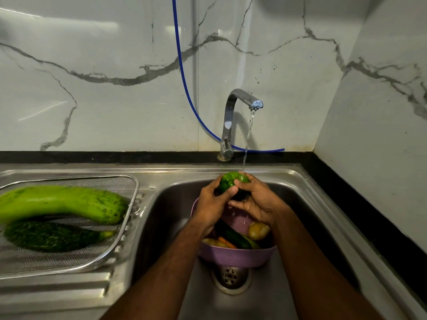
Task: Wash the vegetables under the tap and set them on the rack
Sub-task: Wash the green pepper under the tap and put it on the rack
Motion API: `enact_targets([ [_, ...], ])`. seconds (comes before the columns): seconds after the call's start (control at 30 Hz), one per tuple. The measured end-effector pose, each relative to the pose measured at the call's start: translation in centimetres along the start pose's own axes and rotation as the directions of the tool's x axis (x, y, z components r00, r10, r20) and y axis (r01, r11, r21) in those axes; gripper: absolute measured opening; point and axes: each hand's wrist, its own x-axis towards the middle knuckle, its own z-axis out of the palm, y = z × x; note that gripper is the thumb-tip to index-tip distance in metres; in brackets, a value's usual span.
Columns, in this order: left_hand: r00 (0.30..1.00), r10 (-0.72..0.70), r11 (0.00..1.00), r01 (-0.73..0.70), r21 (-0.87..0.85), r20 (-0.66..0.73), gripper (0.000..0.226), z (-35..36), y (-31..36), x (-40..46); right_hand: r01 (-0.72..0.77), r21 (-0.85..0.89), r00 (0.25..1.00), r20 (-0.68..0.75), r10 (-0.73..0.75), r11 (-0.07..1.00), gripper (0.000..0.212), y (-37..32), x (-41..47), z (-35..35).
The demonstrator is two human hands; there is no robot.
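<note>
Steel sink [307,204] is filled nearest by a colander [233,258] of unwashed vegetables, kept below so runoff drains. Above it, a pepper [231,182] is clasped by left hand [211,207] and right hand [256,204], fingers curled round it, under the tap [233,112] stream. Washed gourds [62,204] lie on the rack [129,218] leftward.

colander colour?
Pale purple colander, sitting in the sink; head view, the only one.

Rack [129,185] left of sink [307,204].
</note>
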Motion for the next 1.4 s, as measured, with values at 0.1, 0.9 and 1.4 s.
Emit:
enact_targets([
  [0.1, 0.999, -0.031, 0.998, 0.031, -0.049, -0.009, 0.034, -0.1, 0.0, -0.1, 0.014, -0.005, 0.999, -0.033, -0.014, 1.0, 0.027, 0.3, 0.3, 0.4],
  [0.9, 0.998, 0.03, 0.999, -0.031, 0.022, 0.054, 0.042, 0.5, 0.3, -0.5, 0.105, -0.225, 0.972, -0.182, -0.148, 0.969, 0.021, 1.1, 1.2, 0.2],
  [1.4, 0.999, 0.038, 0.997, -0.039, 0.064, 0.016, 0.052, 0.6, 0.1, -0.4, 0.15, -0.301, 0.931, -0.277, -0.236, 0.942, 0.026, 1.5, 1.5, 0.6],
])
